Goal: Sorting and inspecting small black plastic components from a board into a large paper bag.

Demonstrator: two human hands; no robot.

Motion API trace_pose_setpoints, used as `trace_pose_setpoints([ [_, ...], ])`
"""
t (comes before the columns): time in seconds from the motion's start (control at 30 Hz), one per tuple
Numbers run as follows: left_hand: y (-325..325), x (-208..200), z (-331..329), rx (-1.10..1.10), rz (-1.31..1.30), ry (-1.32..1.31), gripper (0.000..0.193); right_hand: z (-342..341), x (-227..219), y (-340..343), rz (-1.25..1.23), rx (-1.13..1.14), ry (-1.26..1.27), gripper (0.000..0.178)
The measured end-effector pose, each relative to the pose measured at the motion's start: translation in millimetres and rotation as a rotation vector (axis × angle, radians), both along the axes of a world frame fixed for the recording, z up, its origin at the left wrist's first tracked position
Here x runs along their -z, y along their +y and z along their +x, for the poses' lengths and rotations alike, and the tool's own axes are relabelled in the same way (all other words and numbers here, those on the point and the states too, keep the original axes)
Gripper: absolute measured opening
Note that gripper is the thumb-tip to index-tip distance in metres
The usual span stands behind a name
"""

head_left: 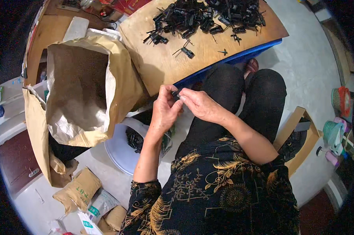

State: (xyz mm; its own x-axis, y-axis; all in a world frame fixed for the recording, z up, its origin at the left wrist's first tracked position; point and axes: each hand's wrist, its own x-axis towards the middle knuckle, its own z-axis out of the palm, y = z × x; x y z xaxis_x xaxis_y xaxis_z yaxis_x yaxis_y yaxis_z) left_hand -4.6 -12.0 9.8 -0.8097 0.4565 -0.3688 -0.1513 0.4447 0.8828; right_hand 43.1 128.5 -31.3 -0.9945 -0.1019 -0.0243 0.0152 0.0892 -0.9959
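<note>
Over my lap, in front of the board's near edge, my two hands meet around a small black plastic part (pixel 175 94). My left hand (pixel 165 107) is closed on it, with its fingers curled and the thumb against it. Pinching the same part from the other side is my right hand (pixel 202 103). Fingers hide most of the part, so its exact kind does not show. On the wooden board (pixel 157 66) lies a heap of black plastic parts (pixel 200 17) with thin prongs. One loose black part (pixel 187 52) lies nearer to me, and a small cross-shaped piece (pixel 223 51) sits close to the board's edge.
A large open paper sack (pixel 120 84) with a pale lining stands at my left. Below it is a white bucket (pixel 116 152) holding black parts (pixel 134 140). Brown packages (pixel 79 188) lie on the floor at lower left. To my right stands a cardboard box (pixel 292 125).
</note>
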Motion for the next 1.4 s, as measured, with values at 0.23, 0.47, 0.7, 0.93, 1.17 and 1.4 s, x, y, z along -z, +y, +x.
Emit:
trace_pose_setpoints([
  [0.23, 11, 12, 3, -0.02, -0.212, 0.485, 0.032, -7, 3, -6, 0.074, 0.119, 0.047, 0.012],
  [0.47, 11, 13, 1, -0.024, -0.162, 0.571, 0.03, -8, 10, -7, -0.018, 0.106, 0.018, 0.014],
  [0.7, 9, -12, -4, -0.34, 0.63, -0.257, 0.029, -5, 6, 2, -0.291, 0.174, -0.06, 0.017],
  [0.93, 0, -10, -1, -0.227, 0.694, -0.412, 0.03, 4, -20, 21, -0.541, 0.054, -0.141, 0.015],
  [1.17, 13, -22, 6, -0.01, 0.613, -0.566, 0.035, 7, -19, 32, -0.743, -0.02, -0.183, 0.014],
  [1.4, 12, -28, 9, 0.018, 0.556, -0.516, 0.036, 6, -18, 27, -0.763, -0.072, -0.122, 0.018],
])
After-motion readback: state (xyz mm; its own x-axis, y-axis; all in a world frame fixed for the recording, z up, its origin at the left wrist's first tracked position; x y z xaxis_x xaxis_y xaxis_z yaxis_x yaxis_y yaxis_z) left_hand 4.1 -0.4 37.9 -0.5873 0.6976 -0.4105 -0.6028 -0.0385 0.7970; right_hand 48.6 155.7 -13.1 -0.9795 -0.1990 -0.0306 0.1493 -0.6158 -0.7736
